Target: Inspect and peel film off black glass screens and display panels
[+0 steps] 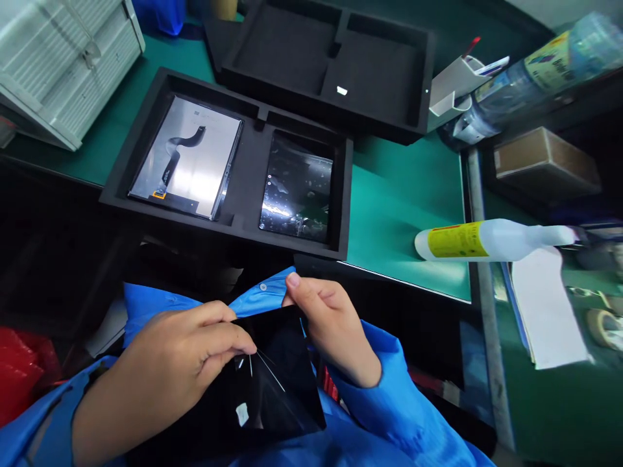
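A dark, glossy screen panel [285, 337] lies tilted above my lap, with a small whitish tab [242, 414] on its face. My left hand [180, 363] is closed at the panel, fingertips together over its face near the upper left. Thin bright lines run from those fingertips; I cannot tell whether they are film creases or reflections. At the panel's top right corner, my right hand [331, 318] pinches the edge of a blue jacket flap [265, 288] with a button on it. Its lower fingers are partly hidden.
Ahead, a black foam tray [252, 155] holds a silver-backed display [189, 155] and a black panel [298, 188]. Another foam tray [384, 71] stands behind. To the right are a white bottle [501, 240], papers [549, 311] and a cardboard box [545, 162].
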Demonstrator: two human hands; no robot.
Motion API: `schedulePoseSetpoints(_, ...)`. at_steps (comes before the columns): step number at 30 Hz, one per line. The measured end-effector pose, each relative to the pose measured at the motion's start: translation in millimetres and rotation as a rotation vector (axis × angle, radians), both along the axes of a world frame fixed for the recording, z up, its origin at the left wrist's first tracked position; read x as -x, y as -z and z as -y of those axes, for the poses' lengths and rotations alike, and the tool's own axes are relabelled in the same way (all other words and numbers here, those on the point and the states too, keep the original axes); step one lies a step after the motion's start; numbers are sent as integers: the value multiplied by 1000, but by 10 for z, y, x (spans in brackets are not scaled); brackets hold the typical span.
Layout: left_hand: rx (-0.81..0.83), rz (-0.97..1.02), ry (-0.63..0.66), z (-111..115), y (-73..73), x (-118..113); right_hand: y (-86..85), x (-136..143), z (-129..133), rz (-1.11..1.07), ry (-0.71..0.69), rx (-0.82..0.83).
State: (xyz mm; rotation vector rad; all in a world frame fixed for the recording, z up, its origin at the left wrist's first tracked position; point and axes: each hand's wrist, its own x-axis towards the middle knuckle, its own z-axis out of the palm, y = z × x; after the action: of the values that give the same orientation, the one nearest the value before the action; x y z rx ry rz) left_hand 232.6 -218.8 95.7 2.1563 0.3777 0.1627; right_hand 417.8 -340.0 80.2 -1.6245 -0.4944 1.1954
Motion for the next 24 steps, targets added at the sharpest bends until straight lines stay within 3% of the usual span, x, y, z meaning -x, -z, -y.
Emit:
schedulePoseSetpoints(3,15,-17,-4,-26,-27,7,32,-35,21,-210,62,-37)
schedulePoseSetpoints(11,22,-32,-6,-42,-35,17,10,-51,149,-306,105,-82)
schedulePoseSetpoints(20,48,-61,-4,-57,-35,17,12,-22,219,-331,116,-132)
schedulePoseSetpoints(24,-3,2,-15,-186,-179,-55,-108,-19,157,-190,99,-197)
